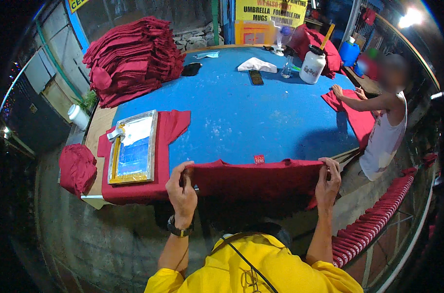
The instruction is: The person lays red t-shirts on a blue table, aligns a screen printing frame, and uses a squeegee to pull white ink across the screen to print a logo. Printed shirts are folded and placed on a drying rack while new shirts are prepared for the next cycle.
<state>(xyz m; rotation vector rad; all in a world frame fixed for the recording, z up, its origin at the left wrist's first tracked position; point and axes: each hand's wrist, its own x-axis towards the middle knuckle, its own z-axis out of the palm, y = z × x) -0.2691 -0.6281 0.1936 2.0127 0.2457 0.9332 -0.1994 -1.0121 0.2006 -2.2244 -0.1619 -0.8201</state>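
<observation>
A dark red T-shirt (256, 177) hangs stretched between my hands at the table's near edge. My left hand (182, 193), below a black wristwatch, is closed on its left upper corner. My right hand (328, 184) grips the opposite corner, fingers curled over the cloth. The shirt's lower part drops into shadow. To the left, a wood-framed printing screen (154, 146) with white paste on its mesh rests on another red shirt (177, 126), spread flat. A small red printed label (259, 159) shows just past the held shirt's top edge.
A tall pile of red shirts (134, 61) stands on the blue table (217, 112) at far left. A white tub (312, 67) with a stick stands at far right. At right, a person (385, 122) handles a red shirt (356, 115). Folded shirts (373, 222) hang in a row, lower right.
</observation>
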